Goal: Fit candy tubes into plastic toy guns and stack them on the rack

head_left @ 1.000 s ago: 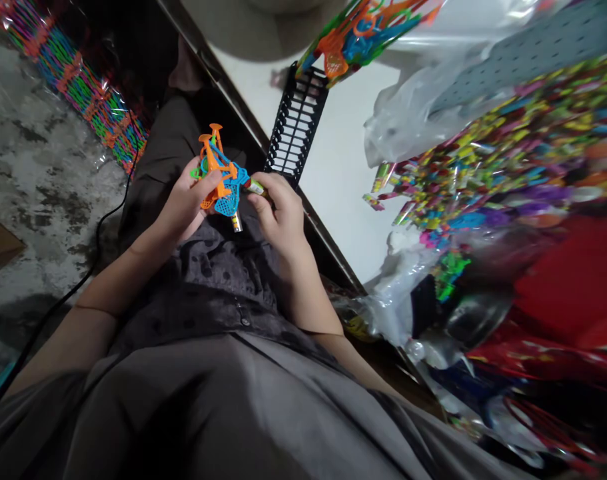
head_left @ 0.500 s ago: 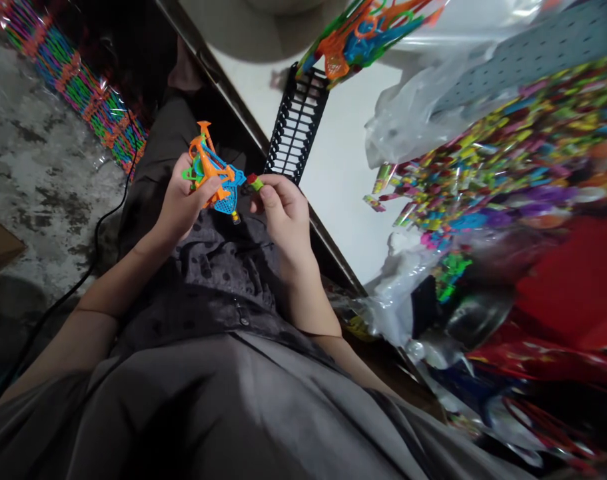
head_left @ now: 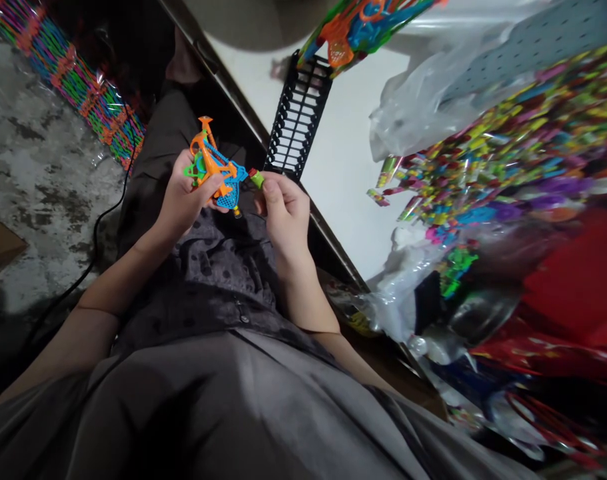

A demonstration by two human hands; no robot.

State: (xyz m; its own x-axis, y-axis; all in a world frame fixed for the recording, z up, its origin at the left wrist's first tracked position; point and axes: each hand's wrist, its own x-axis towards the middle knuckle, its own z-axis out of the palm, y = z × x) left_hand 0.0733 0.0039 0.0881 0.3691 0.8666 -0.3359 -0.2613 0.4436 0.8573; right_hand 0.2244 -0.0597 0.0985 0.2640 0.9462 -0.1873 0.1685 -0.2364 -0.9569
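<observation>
We note the left grip [head_left: 184,195] closed around a bunch of plastic toys [head_left: 212,165], one small tube [head_left: 237,212] at its lower edge, apparently fitted. The right grip [head_left: 287,205] pinches a second tube [head_left: 257,179] just beside the bunch, judged not yet attached; contact we cannot tell. Many loose tubes [head_left: 483,160] lie on the bench [head_left: 343,200], right of both grips.

Dim light leaves the desk [head_left: 346,200] palest, with a dark shadow across the grey top [head_left: 278,393]. Wrapped candies [head_left: 483,157] blur toward the right edge.
</observation>
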